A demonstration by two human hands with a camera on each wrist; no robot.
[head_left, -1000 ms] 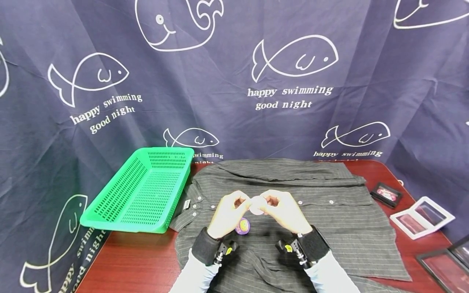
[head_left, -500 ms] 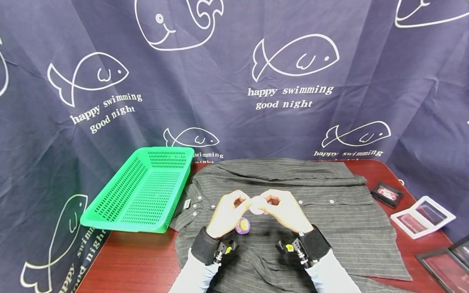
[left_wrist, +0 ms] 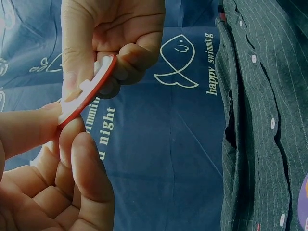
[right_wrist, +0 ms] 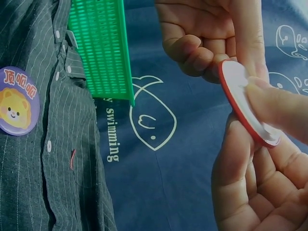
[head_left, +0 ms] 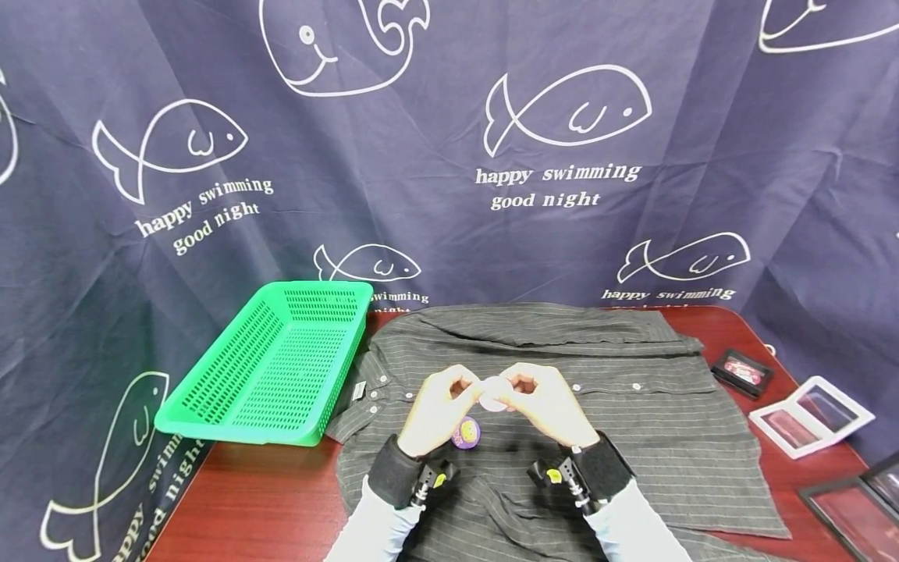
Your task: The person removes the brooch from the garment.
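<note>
Above the shirt, my left hand [head_left: 434,410] and right hand [head_left: 551,406] pinch a round button badge [head_left: 495,394] between thumbs and fingertips, one at each side. Its white back faces me, and the wrist views show a red edge [right_wrist: 243,115] around it. In the left wrist view, the left thumb [left_wrist: 29,130] presses the white back near a raised white part. The badge's front is hidden. A purple button badge [head_left: 467,432] with a yellow lion lies on the dark striped shirt [head_left: 653,437], beside my left hand.
A green plastic basket [head_left: 326,425] stands at the left of the red-brown table [head_left: 260,499]. To the right lie a small black case [head_left: 741,373], an open white-framed case [head_left: 808,453] and a dark-framed case [head_left: 843,515]. A blue fish-print curtain [head_left: 435,195] hangs behind.
</note>
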